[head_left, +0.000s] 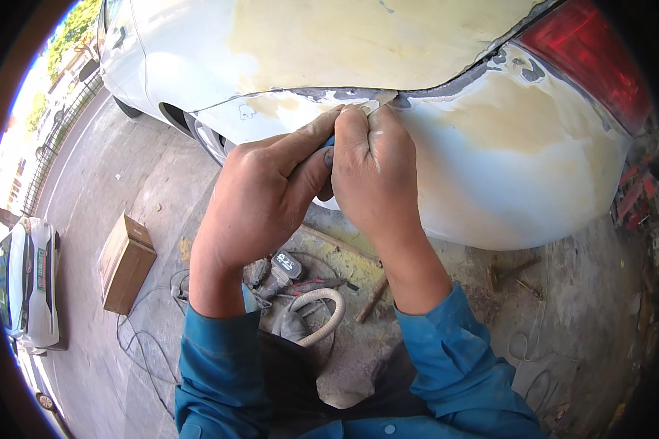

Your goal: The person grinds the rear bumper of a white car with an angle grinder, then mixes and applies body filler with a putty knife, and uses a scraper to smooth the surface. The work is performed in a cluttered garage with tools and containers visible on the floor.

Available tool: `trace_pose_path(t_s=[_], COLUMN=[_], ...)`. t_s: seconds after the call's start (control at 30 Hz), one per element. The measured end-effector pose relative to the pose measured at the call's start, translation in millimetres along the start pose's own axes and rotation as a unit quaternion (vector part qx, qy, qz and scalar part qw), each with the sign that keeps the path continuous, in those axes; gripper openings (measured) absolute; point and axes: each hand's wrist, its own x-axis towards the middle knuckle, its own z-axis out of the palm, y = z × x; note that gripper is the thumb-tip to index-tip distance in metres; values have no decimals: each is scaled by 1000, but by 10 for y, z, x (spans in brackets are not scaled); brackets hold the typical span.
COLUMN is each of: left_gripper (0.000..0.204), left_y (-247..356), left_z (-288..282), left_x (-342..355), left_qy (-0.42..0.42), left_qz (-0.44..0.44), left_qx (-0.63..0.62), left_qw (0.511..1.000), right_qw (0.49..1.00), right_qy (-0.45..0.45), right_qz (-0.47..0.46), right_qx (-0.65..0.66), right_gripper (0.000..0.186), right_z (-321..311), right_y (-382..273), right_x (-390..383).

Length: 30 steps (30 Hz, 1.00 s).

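Note:
The rear corner of a white car is in front of me, its body panel (307, 44) and bumper (505, 168) covered in patches of beige filler. Between them runs a dark seam with chipped, bare edges. Both of my hands meet at this seam. My left hand (260, 190) is closed, thumb against fingers, around a small blue thing (330, 141) that mostly hides inside the grip. Pinched in my right hand (377, 175) is a thin, greyish flat piece (384, 97), its end touching the seam. I cannot make out whether the two pieces are joined.
A red tail light (586, 58) borders the bumper at right. Below my hands, a power tool (280, 271), a beige hose (333, 314) and wooden sticks (372, 298) lie on the ground. Further left are a cardboard box (127, 263), a cable (135, 336) and a parked white car (40, 293).

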Motion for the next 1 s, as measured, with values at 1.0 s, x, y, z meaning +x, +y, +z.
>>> trace_pose_path(t_s=[1.0], left_gripper=[41], left_y=[285], left_z=[-53], left_x=[-24], left_qy=[-9], left_qz=[-21], left_qx=[189], left_qw=[982], right_qw=[999], right_qy=[-4], right_qz=[-16], right_qx=[49], right_gripper=[47], right_z=[7], right_y=[14], right_x=[-9])
